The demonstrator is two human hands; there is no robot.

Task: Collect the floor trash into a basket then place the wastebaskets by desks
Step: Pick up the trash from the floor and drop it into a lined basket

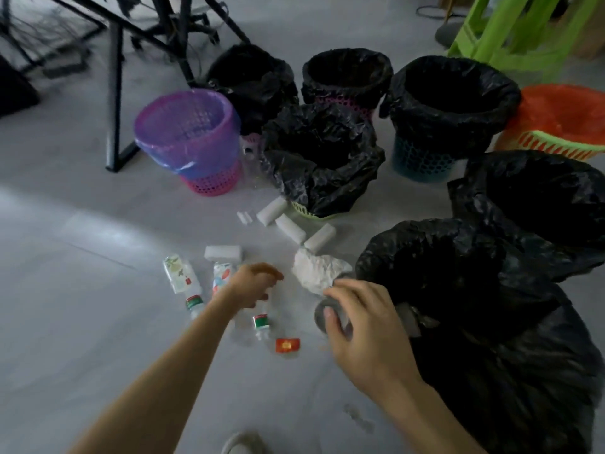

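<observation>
Trash lies scattered on the grey floor: white foam blocks (289,227), a crumpled white paper (316,270), patterned wrappers (178,273), clear plastic bottles with green-red labels (262,326) and a small red packet (287,345). My left hand (253,283) reaches down over the bottles with fingers curled; what it grips is unclear. My right hand (363,326) holds a grey roll of tape (322,317) at the rim of the nearest black-bagged basket (458,290).
Several wastebaskets stand around: a pink one with a purple liner (190,139), black-bagged ones (320,158), a teal one (422,162), an orange-lined one (563,119). Black desk legs (114,93) rise at the back left, a green stool (510,31) at the back right.
</observation>
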